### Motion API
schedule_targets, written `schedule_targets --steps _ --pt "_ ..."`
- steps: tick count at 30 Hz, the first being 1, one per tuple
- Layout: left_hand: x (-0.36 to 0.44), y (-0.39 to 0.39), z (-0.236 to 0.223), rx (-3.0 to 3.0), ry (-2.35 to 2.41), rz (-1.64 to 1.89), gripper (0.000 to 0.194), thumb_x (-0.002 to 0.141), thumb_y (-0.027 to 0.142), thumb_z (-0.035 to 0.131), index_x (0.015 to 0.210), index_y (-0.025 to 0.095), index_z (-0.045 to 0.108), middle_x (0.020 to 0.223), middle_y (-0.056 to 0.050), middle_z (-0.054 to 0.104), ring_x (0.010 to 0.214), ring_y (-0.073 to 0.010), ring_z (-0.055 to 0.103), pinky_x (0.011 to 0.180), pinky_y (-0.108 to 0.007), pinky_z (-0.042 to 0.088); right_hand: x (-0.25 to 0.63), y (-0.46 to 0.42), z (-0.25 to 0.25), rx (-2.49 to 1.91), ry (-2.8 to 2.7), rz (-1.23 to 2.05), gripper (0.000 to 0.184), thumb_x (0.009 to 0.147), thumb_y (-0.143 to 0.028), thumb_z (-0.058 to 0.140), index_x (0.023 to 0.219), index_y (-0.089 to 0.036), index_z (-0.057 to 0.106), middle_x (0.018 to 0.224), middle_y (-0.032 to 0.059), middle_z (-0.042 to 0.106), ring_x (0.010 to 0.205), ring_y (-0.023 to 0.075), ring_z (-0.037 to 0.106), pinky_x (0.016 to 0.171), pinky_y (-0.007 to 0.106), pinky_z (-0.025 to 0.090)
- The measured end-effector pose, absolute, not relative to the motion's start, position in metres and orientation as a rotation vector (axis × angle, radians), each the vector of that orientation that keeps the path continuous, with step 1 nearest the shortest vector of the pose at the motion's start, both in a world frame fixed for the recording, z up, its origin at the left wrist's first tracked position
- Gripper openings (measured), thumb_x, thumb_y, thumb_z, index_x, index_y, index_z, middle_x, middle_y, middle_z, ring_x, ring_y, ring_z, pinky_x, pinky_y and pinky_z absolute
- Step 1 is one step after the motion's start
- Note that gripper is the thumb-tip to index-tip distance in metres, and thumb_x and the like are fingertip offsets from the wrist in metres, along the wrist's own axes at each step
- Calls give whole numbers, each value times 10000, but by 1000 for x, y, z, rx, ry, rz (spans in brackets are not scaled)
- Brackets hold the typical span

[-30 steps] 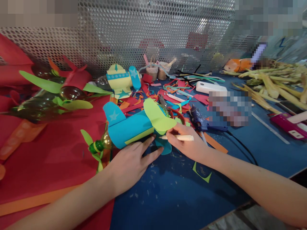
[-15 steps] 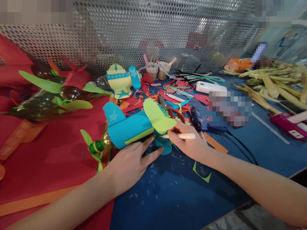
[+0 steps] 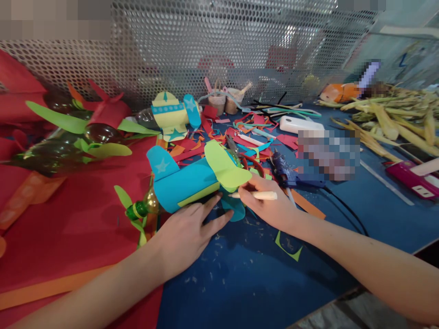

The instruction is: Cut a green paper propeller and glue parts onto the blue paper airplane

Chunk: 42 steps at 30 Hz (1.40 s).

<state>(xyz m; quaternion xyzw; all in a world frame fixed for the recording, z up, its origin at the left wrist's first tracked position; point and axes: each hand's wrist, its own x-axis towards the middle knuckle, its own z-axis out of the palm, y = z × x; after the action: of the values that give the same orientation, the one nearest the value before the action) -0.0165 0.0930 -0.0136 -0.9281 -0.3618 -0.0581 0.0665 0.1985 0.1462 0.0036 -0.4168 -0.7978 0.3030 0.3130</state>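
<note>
A toy plane made from a bottle wrapped in blue foam sheet lies in front of me, with a green propeller at its left end and a lime-green wing piece at its right. My left hand rests beside it, two fingers stretched apart over a blue rounded piece. Between the fingers of my right hand is a cream pencil-like stick, its thin tip pointing left at that blue piece. The plane's lower side is partly hidden by my left hand.
Foam scraps litter the table behind the plane. A blue glue gun with a black cord lies to the right, near a white device. Other bottle planes, one yellow, stand left and behind. Dried stalks lie far right.
My right hand and the stick have shifted very slightly to the left. My left hand and the plane look practically still.
</note>
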Motion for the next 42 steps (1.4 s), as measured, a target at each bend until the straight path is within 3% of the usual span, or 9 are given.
schedule_targets --steps 27,42 --pt "-17 93 -14 -2806 -1094 -195 486 887 113 367 1351 254 408 1352 -169 457 904 -225 600 785 -401 517 197 147 7 -1129 -2080 804 93 803 -155 445 718 -185 470 606 -45 458 509 77 377 487 208 317" --pt "-17 93 -15 -2801 -1094 -167 501 885 126 374 1365 267 390 1360 -159 455 877 -214 602 778 -390 513 196 146 8 -1203 -2080 793 91 800 -156 443 809 -178 531 588 -49 466 490 84 353 472 216 294"
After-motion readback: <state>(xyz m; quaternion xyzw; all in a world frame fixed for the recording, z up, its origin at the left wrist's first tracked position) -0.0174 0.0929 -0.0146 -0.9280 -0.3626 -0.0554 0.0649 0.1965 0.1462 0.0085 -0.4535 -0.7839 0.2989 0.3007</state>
